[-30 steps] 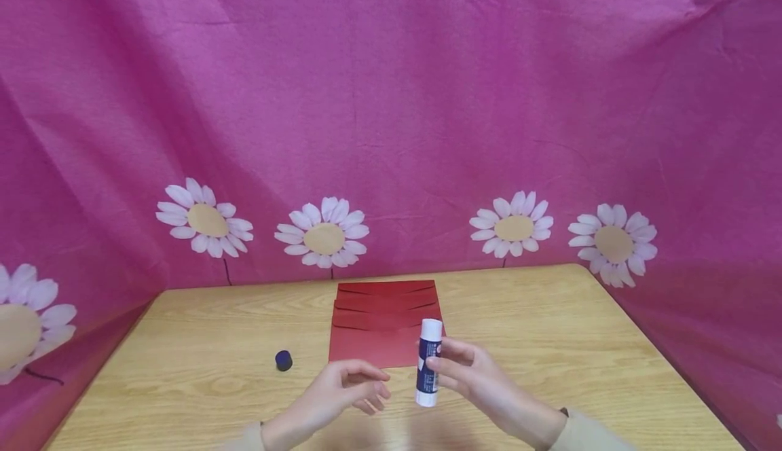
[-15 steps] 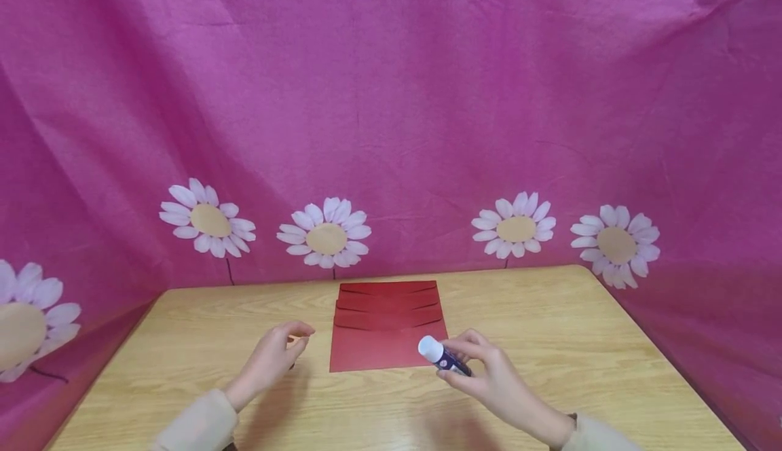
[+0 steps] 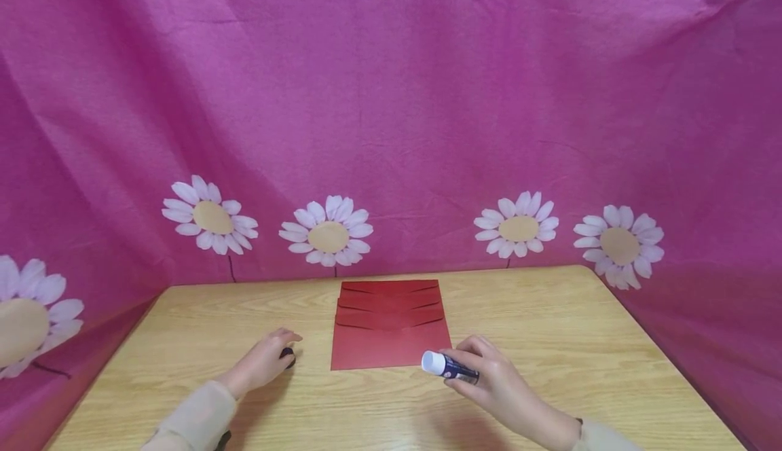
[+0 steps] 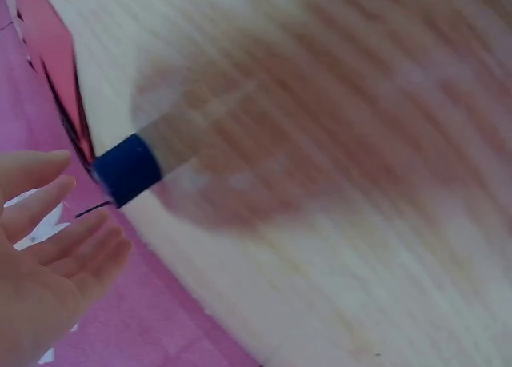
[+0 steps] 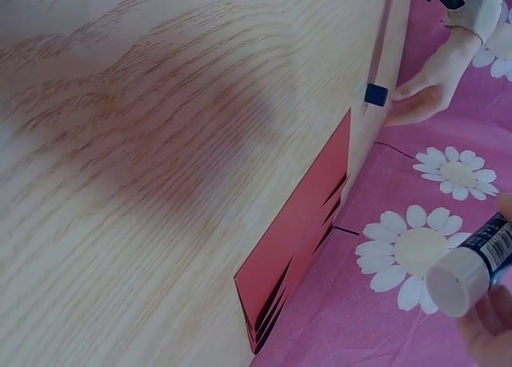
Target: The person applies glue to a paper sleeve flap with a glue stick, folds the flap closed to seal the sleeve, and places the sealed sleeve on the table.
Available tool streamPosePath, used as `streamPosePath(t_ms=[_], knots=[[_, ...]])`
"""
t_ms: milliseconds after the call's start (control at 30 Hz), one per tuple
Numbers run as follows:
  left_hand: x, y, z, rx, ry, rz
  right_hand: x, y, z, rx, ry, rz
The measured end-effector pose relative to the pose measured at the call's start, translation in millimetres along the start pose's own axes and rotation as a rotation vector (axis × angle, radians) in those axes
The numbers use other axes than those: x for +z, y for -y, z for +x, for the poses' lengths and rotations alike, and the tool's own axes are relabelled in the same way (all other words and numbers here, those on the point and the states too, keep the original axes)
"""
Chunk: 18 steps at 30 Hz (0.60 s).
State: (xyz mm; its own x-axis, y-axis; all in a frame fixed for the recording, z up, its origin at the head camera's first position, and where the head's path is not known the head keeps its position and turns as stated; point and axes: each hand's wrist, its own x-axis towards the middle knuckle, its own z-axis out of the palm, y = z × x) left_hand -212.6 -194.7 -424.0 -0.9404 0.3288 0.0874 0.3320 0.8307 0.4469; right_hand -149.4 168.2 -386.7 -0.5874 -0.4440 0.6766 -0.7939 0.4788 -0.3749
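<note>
My right hand (image 3: 504, 390) grips a glue stick (image 3: 451, 367) with a dark blue label, tilted, its white end toward the left. It is held over the table near the front right corner of the red envelopes (image 3: 387, 350). On the left, a small dark blue cap (image 4: 128, 171) stands on the table, its reflection showing in the tabletop. My left hand (image 3: 259, 364) is right beside the cap, fingers loosely bent around its far side; in the left wrist view, the fingers (image 4: 60, 247) are spread and relaxed and do not close on it.
Several red envelopes lie overlapped in a stack at the middle of the wooden table (image 3: 525, 315), flaps toward the back. A pink cloth (image 3: 415, 111) printed with white daisies hangs behind the table and along both sides.
My left hand has moved left from near the glue stick to the blue cap. My right hand has tipped the glue stick from upright to nearly level, white end leftward.
</note>
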Motion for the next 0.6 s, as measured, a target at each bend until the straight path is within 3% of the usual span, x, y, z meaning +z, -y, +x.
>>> streamPosePath(t_ms=[133, 600], knots=[[6.5, 5.5, -0.9, -0.048, 0.007, -0.001, -0.1, -2.5, -2.5, 0.017, 0.0, -0.011], [16.9, 7.5, 0.8, -0.034, -0.063, 0.035, -2.7, -3.2, -6.4, 0.082, 0.056, -0.009]])
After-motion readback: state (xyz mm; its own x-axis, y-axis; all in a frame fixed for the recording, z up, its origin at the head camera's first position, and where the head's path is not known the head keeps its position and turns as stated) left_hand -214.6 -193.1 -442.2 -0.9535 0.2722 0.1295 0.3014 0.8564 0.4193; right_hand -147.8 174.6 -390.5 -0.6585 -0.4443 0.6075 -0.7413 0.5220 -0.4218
